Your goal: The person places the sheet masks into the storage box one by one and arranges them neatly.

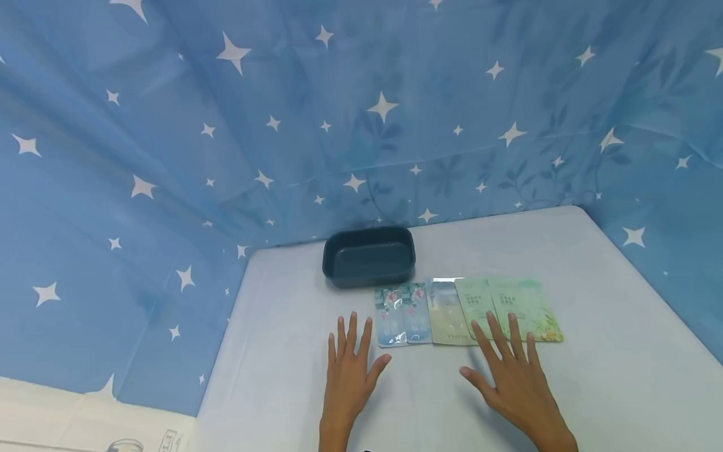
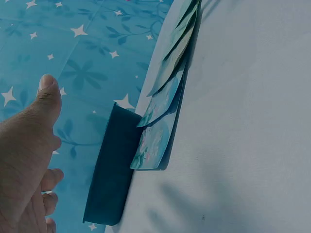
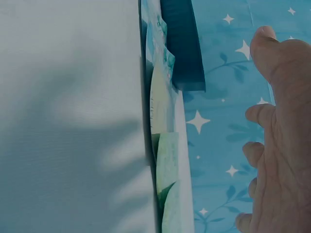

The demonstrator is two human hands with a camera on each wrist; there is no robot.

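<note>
A row of flat, overlapping sachets lies on the white table: two blue floral sachets [image 1: 390, 328], a beige sachet [image 1: 445, 314] and two green sachets [image 1: 531, 307]. My left hand [image 1: 348, 383], fingers straight and thumb out, hovers in front of the row's left end and holds nothing. To the right, my right hand [image 1: 515, 389] is spread in the air, its fingertips overlapping the green sachets in the head view. Both wrist views show the left hand [image 2: 24, 150] and right hand [image 3: 286, 141] apart from the sachets, their shadows falling on the tabletop.
Behind the row's left end stands a dark blue rectangular bin [image 1: 369, 279], near the table's back edge. A blue curtain with white stars [image 1: 316, 150] hangs behind and beside the white table [image 1: 610, 376]. Cream patterned fabric [image 1: 68, 417] shows at lower left.
</note>
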